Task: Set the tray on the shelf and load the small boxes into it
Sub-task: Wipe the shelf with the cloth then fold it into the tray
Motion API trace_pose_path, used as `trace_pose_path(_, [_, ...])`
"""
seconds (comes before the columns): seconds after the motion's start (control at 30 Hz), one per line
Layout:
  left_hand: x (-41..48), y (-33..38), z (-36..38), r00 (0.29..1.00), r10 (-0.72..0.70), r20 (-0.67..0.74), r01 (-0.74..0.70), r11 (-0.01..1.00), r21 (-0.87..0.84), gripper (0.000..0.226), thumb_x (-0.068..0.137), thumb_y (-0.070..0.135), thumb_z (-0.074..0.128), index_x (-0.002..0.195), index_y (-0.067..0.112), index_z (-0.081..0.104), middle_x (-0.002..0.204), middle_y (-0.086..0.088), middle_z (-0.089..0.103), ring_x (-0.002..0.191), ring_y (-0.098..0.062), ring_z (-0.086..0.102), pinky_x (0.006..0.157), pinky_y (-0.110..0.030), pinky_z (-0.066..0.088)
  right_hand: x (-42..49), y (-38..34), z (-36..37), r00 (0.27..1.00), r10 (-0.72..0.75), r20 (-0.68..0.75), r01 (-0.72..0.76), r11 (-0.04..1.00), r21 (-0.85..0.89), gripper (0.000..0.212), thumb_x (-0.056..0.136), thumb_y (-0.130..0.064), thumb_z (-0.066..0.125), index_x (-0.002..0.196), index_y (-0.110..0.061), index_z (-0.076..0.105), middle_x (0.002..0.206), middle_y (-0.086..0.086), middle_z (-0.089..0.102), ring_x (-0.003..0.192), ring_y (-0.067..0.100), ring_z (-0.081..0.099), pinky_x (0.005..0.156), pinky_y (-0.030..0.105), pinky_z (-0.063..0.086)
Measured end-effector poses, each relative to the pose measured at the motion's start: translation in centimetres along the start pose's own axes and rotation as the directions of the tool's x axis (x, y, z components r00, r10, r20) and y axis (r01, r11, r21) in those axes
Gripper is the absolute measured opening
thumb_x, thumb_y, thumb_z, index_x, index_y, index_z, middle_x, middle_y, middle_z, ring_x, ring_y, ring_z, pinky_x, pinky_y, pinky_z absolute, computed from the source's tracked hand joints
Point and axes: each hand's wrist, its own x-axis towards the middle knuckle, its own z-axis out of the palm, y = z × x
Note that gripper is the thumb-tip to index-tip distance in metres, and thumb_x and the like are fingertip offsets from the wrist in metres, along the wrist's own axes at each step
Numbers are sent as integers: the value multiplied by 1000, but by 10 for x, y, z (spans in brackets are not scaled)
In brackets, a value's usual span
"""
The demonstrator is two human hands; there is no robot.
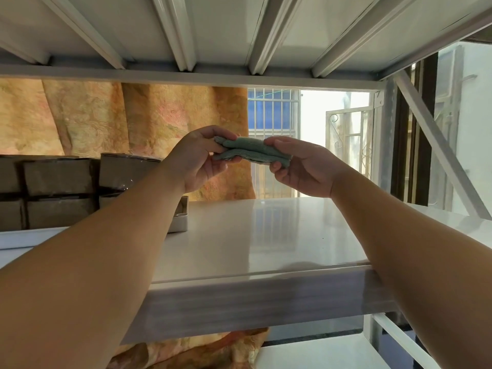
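Both arms reach over a glossy white shelf (239, 235). My left hand (194, 158) and my right hand (298, 169) pinch the two ends of a folded grey-green cloth (253, 153), held level in the air above the shelf. Several small brown cardboard boxes (58, 177) are stacked in two layers at the shelf's far left. A low white tray (181, 225) with a brown inside stands just right of the boxes, mostly hidden behind my left forearm.
The underside of the upper shelf (239, 35), with white ribs, hangs low overhead. A slanted brace (436, 145) and upright post close the right side. An orange patterned curtain (106, 118) and a barred window (274, 121) lie behind. A lower shelf (319, 352) shows below.
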Motion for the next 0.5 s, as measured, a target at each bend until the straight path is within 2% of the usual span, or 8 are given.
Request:
trace_pose_path(0.13, [-2,-1,0,996,-78,41,78,997,-4,35,87,-4,32,74,6,62,97,-18,57,67,-28,69,47,-20,53,5,1,-4,993,-3,-115,-8,996,-87,19,95,-5,49,110,-10,60,99,12,52,57,10,49,53,15,47])
trace_pose_path(0.27, [2,-5,-2,988,-148,51,145,988,56,15,91,11,53,77,9,57,98,-13,55,76,-25,69,56,-21,54,7,4,-2,981,-29,-193,-1,988,-156,8,94,-4,51,97,-10,55,93,9,47,60,9,46,52,14,45])
trace_pose_path(0.37, [5,-8,-2,983,-172,67,163,979,126,13,90,3,55,81,12,55,96,-13,58,78,-22,70,59,-19,56,7,3,-1,978,-41,-204,0,980,-198,12,92,0,52,93,-12,55,93,9,47,65,12,46,56,15,45])
trace_pose_path(0.5, [4,-7,-3,981,-182,62,173,976,132,29,87,-10,54,97,18,54,104,-14,56,83,-23,68,65,-21,57,7,2,-1,972,-60,-229,23,987,-162,25,87,10,50,84,-14,56,95,12,48,66,15,45,54,17,42])
